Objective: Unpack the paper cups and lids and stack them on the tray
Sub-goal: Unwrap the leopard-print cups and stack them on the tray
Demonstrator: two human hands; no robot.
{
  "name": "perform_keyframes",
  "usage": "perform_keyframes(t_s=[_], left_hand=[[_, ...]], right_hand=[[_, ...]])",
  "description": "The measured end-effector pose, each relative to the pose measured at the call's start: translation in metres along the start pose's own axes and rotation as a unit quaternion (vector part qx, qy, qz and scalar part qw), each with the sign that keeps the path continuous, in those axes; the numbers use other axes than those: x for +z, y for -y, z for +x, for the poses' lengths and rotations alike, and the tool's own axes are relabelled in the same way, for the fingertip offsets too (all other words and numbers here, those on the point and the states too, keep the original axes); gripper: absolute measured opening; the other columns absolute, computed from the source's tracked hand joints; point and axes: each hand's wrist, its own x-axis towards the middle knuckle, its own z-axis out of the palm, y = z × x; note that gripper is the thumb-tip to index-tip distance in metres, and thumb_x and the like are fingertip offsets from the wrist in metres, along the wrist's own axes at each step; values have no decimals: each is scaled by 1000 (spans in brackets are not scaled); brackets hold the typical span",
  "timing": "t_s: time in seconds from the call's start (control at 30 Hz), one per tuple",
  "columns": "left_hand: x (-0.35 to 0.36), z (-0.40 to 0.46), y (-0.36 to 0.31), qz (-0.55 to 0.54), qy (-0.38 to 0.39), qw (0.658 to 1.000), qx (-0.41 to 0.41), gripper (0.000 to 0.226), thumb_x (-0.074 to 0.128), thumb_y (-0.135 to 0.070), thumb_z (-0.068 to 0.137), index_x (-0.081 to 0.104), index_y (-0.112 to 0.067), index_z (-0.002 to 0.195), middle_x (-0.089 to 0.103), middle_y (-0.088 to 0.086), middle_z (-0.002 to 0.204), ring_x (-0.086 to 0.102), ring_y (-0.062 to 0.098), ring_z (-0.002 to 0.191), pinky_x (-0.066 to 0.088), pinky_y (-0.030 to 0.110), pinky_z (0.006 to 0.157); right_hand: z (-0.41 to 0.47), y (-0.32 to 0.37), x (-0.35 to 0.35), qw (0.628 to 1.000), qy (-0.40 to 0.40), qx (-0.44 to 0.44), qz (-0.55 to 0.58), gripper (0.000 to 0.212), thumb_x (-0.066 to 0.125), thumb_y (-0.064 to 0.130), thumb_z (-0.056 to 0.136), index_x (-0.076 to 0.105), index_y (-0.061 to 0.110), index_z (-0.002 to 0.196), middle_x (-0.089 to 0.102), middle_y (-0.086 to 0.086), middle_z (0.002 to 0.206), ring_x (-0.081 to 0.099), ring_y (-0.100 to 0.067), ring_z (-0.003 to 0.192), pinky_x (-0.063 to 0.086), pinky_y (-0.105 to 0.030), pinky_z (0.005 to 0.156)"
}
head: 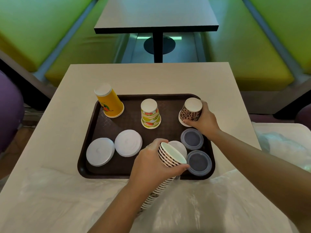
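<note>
Head view, items: my left hand [152, 163] grips a nested sleeve of leopard-print cups [170, 157], mouth up, over the brown tray's [87, 158] near edge. My right hand [204, 120] curls around an upturned leopard-print cup stack [191, 110] on the tray's far right corner. Two grey lids [196, 151] lie between my hands; two white lids [114, 149] left of my left hand.

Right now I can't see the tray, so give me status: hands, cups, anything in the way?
Left hand grips leopard-print cup sleeve. Right hand holds upturned leopard-print cup stack on tray. Grey lids lie under the sleeve's mouth.
</note>
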Motion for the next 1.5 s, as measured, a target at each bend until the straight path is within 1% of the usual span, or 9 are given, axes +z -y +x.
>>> perform_keyframes(t_s=[0.17,0.27,0.37,0.6,0.83,0.97,1.2,1.37,1.5], left_hand=[[-1,-3,-3,10,-14,1000,-8,79,83,-58,52,51,-31,118,61,-15,103,56,3,96,49,20,80],[-1,-6,-4,15,-18,1000,-10,78,83,-58,51,52,-29,116,62,-14,100,57,3,94,48,19,77],[0,-8,-6,11,-15,1000,-8,72,80,-52,54,54,-26,116,65,-11,96,60,4,88,47,18,72],[-1,-18,-12,19,-22,999,16,64,81,-39,63,53,-24,118,63,-11,98,58,5,87,46,14,73],[-8,-30,-13,29,-4,999,14,63,80,-48,64,53,-21,114,61,-11,97,59,5,87,45,10,68],[-9,-33,-11,5,-15,1000,8,62,81,-46,63,53,-20,112,63,-11,97,60,3,88,49,12,72],[-12,-34,-12,-6,-18,1000,21,62,81,-45,65,53,-22,115,63,-11,100,59,1,92,49,14,77],[-12,-31,-13,-15,-19,999,37,63,82,-45,64,52,-23,116,62,-13,99,59,0,92,48,9,75],[-10,-30,-15,-16,-8,999,34,59,82,-47,63,54,-22,109,64,-12,95,61,1,87,52,17,74]], right_hand=[[-53,31,-24,978,-84,-188,6,76,76,39,74,37,23,136,43,11,135,36,7,122,26,-18,108],[-104,59,-37,965,27,-258,47,37,64,42,80,56,26,113,60,18,106,56,8,101,45,-12,88],[-139,69,-35,949,115,-293,-6,35,60,47,80,67,21,101,66,18,91,61,-1,88,47,-16,81],[-166,59,-21,960,82,-261,-52,32,62,44,77,73,19,94,71,8,83,59,-4,72,54,-27,65],[-180,59,-19,965,67,-252,-32,18,70,25,82,74,15,96,72,2,87,58,11,77,45,-4,70],[-180,66,-29,964,18,-263,-20,14,69,19,84,73,12,96,70,-3,86,65,-13,80,57,-28,68],[-176,63,-33,922,24,-371,-110,42,42,26,94,42,33,135,56,1,118,58,-16,103,58,-28,77],[-157,41,-26,844,20,-439,-307,86,74,13,72,29,26,145,29,-6,148,44,-24,121,51,-39,95],[-139,36,-22,838,-44,-461,-290,75,75,19,71,39,18,136,45,-6,139,44,-23,121,47,-42,98]])
